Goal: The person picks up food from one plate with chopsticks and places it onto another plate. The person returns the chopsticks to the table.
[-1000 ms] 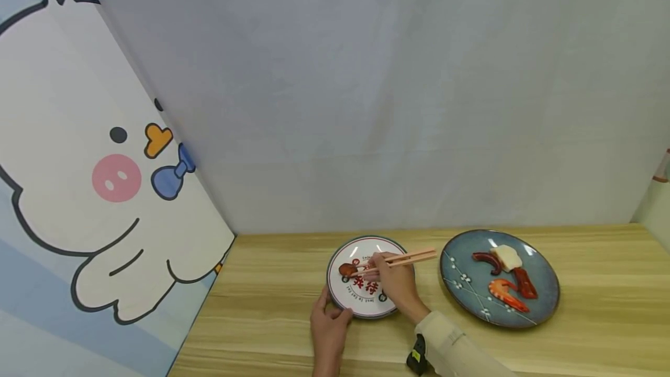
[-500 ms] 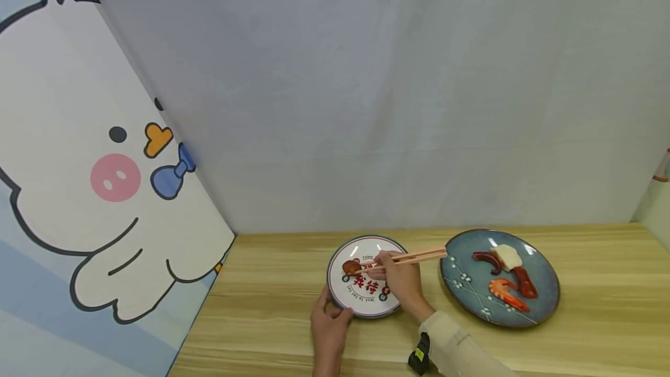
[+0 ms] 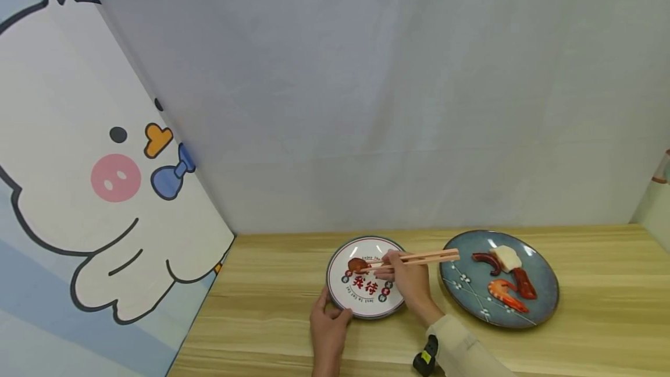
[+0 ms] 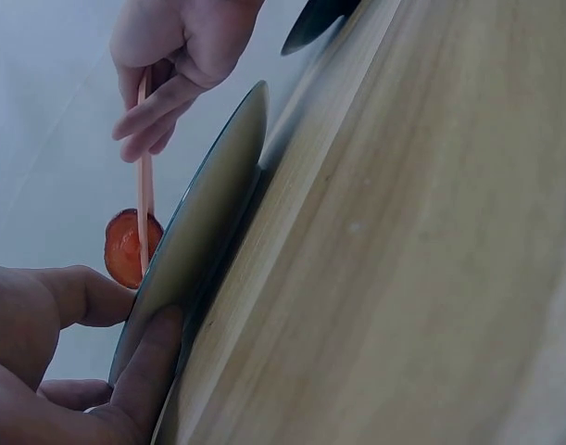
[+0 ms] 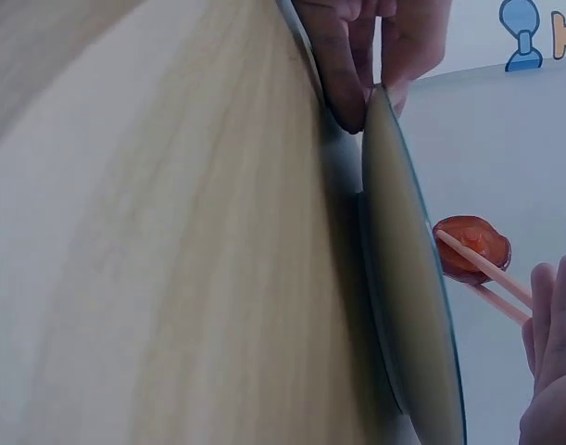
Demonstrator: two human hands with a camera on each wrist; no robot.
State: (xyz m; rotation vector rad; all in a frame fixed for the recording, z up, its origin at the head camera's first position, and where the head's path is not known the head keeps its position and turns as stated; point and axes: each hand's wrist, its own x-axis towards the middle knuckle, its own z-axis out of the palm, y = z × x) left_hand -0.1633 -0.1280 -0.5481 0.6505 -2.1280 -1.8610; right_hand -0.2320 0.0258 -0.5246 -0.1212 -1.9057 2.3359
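My left hand (image 3: 328,327) pinches the near-left rim of a small white plate (image 3: 342,301) with red lettering, thumb on top and fingers beneath in the left wrist view. A pair of pale wooden chopsticks (image 3: 437,256) is held in my right hand (image 3: 410,284), over the plate's right side. Between the chopstick tips is a glossy reddish-brown, roundish food piece (image 3: 357,265). The right wrist view shows this piece (image 5: 486,243) just above the plate's rim, with the tips against it. Its underside is hidden in the head view.
Right of the white plate stands a larger blue plate (image 3: 544,290) with a blossom pattern. On it lie a shrimp (image 3: 506,295), a white piece (image 3: 506,257), a curled dark-red piece (image 3: 487,259) and a red-brown strip (image 3: 525,284). A grey-white curtain (image 3: 398,103) backs the wooden table (image 3: 262,307).
My right hand has moved right, and the food piece has shifted right and slightly up over the white plate with the chopsticks. My left hand has stayed at the rim.
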